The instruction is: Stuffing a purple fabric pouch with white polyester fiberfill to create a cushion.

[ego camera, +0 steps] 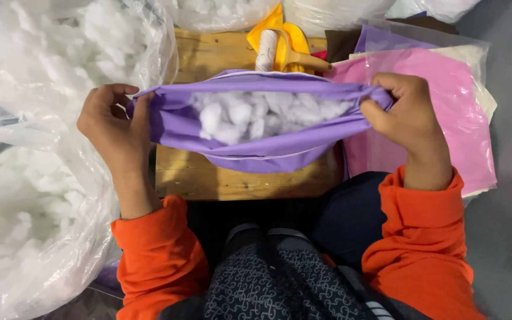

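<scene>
Over a wooden bench [232,178], two hands stretch open a purple cushion cover [250,145] packed with white stuffing [250,115].

From the head view, the left hand [114,127] is closed on the cover's left end, fingers curled around the fabric edge, and the right hand [407,115] pinches the right end shut between thumb and fingers. Both sleeves are orange. A clear plastic bag of loose white fibre [31,178] sits at the person's left, touching the bench. Pink fabric in a clear wrapper [445,112] lies under the right hand, and a yellow cloth [285,35] with a white roll [266,50] lies just beyond the cover.
</scene>
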